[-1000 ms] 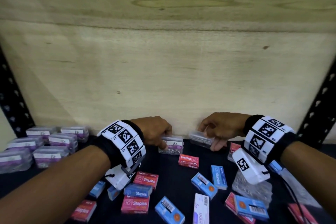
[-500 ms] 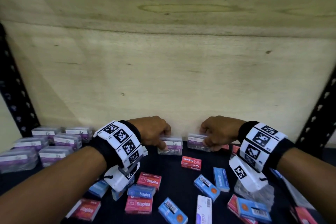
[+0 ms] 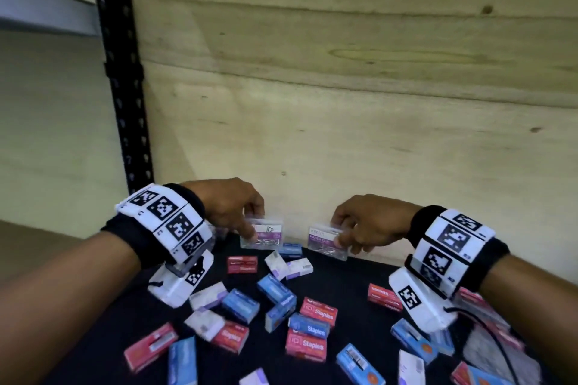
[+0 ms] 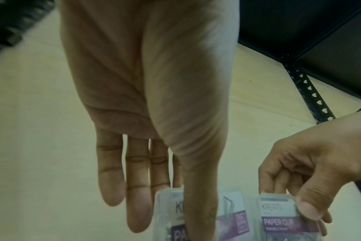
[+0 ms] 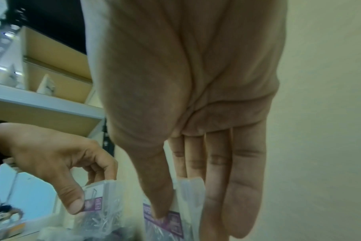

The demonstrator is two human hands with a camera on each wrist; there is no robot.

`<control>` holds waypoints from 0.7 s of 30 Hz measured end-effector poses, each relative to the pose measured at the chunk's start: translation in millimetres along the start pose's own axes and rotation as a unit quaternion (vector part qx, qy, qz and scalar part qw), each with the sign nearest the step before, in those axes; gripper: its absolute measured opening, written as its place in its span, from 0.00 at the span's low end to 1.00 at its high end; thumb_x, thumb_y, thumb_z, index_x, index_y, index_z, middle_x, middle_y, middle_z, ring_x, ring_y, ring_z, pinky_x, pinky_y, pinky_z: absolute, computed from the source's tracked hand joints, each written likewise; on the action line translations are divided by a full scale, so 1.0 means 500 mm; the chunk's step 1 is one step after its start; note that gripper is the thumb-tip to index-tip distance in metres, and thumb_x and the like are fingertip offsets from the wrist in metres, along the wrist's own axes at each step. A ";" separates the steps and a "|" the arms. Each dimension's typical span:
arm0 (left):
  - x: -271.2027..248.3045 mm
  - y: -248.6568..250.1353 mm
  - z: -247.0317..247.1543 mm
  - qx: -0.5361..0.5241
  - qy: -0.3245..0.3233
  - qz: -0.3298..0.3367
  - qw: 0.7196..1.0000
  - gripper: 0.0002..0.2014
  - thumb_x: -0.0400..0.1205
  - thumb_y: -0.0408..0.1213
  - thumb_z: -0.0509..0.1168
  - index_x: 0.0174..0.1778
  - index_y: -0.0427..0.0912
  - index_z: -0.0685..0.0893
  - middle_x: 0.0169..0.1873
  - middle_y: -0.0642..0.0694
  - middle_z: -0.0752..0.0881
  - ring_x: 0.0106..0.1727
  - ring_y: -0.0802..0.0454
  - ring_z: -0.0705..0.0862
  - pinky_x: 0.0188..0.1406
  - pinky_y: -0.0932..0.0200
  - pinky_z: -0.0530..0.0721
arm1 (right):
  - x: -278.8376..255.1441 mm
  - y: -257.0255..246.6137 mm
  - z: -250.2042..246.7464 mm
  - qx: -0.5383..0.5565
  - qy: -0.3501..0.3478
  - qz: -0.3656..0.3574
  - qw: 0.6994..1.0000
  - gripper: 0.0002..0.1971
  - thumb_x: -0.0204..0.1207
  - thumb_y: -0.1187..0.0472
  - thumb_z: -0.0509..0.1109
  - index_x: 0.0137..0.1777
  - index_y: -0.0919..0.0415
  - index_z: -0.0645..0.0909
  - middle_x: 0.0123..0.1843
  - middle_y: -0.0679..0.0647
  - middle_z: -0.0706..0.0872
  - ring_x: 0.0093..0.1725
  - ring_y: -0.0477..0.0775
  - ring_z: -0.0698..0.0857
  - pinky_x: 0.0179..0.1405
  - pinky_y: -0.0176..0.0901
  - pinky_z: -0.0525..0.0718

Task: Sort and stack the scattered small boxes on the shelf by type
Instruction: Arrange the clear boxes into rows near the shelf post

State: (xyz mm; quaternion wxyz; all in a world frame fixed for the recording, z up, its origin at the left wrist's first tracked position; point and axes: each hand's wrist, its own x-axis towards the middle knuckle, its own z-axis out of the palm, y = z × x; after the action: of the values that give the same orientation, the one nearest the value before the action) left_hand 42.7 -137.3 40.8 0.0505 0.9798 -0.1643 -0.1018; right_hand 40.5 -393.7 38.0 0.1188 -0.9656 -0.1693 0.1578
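Each hand holds one clear paper clip box with a purple label, just above the back of the dark shelf (image 3: 344, 278). My left hand (image 3: 253, 228) pinches the left paper clip box (image 3: 264, 237) between thumb and fingers; the left wrist view shows that box (image 4: 229, 216) under the thumb. My right hand (image 3: 341, 237) pinches the right paper clip box (image 3: 325, 244), which the right wrist view shows as a box (image 5: 175, 216) held edge-on. The two boxes hang side by side, a small gap apart. Red staples boxes (image 3: 306, 345), blue staples boxes (image 3: 240, 305) and white boxes (image 3: 300, 267) lie scattered below.
A plywood back wall (image 3: 344, 134) stands right behind the hands. A black perforated upright (image 3: 125, 87) rises at the left, near my left wrist. A crumpled clear plastic wrap (image 3: 494, 350) and a black cable (image 3: 497, 344) lie at the right front.
Both hands have lifted their paper clip boxes off the shelf and carried them left, towards the black upright. The view has swung, so the clear boxes grouped at the left are out of sight.
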 end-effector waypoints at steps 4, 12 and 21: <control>-0.073 -0.078 -0.010 0.027 0.010 -0.036 0.999 0.16 0.73 0.50 0.77 0.55 0.53 0.85 0.43 0.62 0.82 0.43 0.63 0.80 0.40 0.64 0.75 | 0.022 -0.097 0.010 -0.039 -0.002 -0.063 0.997 0.12 0.80 0.57 0.72 0.62 0.56 0.82 0.49 0.50 0.93 0.46 0.51 0.92 0.48 0.43 0.87; -0.194 -0.239 -0.004 0.017 -0.020 -0.144 0.989 0.18 0.70 0.47 0.81 0.53 0.54 0.86 0.49 0.58 0.85 0.45 0.61 0.80 0.44 0.63 0.76 | 0.085 -0.281 0.065 -0.091 -0.003 -0.150 0.984 0.16 0.79 0.49 0.72 0.64 0.52 0.82 0.57 0.46 0.89 0.53 0.50 0.86 0.59 0.48 0.84; -0.214 -0.322 0.054 0.008 -0.048 -0.192 0.980 0.16 0.70 0.44 0.81 0.50 0.56 0.85 0.51 0.56 0.85 0.50 0.57 0.82 0.44 0.63 0.75 | 0.145 -0.390 0.148 -0.108 -0.048 -0.188 0.975 0.18 0.78 0.50 0.74 0.66 0.52 0.82 0.54 0.48 0.89 0.54 0.52 0.86 0.58 0.46 0.84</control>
State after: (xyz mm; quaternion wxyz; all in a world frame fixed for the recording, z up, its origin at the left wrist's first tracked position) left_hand -12.1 48.0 12.7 0.0146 0.9875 0.0238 -0.1549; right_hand 23.2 -175.7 5.7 0.0333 -0.9148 -0.3696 0.1597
